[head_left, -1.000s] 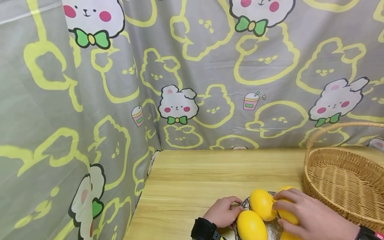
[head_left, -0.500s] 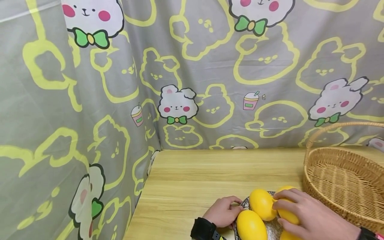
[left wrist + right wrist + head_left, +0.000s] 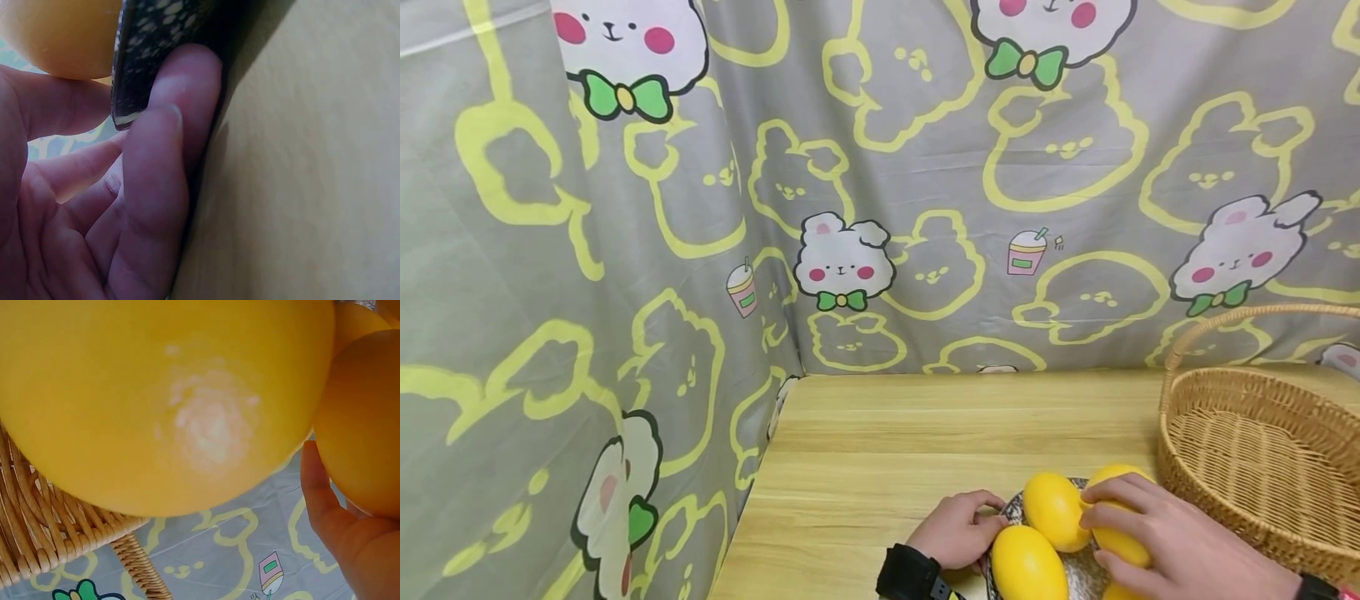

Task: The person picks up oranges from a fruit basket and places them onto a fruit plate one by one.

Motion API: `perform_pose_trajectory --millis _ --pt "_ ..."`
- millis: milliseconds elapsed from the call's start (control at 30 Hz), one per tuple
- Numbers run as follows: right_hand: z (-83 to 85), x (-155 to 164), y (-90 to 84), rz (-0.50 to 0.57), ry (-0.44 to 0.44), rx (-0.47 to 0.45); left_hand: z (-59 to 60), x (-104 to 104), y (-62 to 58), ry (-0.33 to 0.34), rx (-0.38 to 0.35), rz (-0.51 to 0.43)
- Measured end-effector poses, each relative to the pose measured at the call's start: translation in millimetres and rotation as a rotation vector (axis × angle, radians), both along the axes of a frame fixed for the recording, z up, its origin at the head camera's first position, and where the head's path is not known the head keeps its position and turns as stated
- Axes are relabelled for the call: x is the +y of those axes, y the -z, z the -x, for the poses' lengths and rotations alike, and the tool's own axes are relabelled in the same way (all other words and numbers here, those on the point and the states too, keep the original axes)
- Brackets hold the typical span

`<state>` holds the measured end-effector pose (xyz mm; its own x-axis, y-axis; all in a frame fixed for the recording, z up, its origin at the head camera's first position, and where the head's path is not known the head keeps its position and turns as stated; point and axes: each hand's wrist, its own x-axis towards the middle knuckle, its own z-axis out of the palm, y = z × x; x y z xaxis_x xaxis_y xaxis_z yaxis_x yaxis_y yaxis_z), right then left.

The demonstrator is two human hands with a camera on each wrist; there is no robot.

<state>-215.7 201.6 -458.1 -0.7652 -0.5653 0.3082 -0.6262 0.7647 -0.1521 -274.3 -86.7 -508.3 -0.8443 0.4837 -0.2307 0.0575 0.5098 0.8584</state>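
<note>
Step in hand: I judge this the start of a lift; my right hand is taking one yellow fruit off the dark patterned plate; my left hand steadies that plate.
Right grip: fingers curled over the rightmost fruit, holding it; the right wrist view shows it filling the frame, with a neighbouring fruit touching my thumb.
Left grip: fingers pinched on the plate rim, thumb side up; the plate edge rests on the counter.
Fruit position: on the plate, near the counter's front edge, touching a second fruit; a third lies in front.
Basket: wicker basket just to the right, well within reach; its visible part holds nothing.
Next move calls for: a clean upward lift without rolling the neighbours; a firm hold on the rim.
Backdrop: printed curtain.
</note>
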Motion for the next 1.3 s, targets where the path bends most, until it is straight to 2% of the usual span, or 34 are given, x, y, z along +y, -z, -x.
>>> perform_pose_trajectory --millis 500,667,1200,1300 --pt "-2.0 0.8 0.2 0.021 -0.026 0.022 0.2 0.9 1.2 0.001 0.012 0.008" --pt "-2.5 0.2 -0.7 0.011 -0.019 0.009 0.9 1.1 2.0 0.006 0.019 0.017" --pt "-1.3 -4.2 -5.7 -0.010 -0.049 0.066 1.5 -0.3 3.0 0.008 0.014 0.013" --pt "-0.9 -5.4 -6.9 -0.012 -0.051 0.050 2.1 -0.2 3.3 0.015 0.019 0.018"
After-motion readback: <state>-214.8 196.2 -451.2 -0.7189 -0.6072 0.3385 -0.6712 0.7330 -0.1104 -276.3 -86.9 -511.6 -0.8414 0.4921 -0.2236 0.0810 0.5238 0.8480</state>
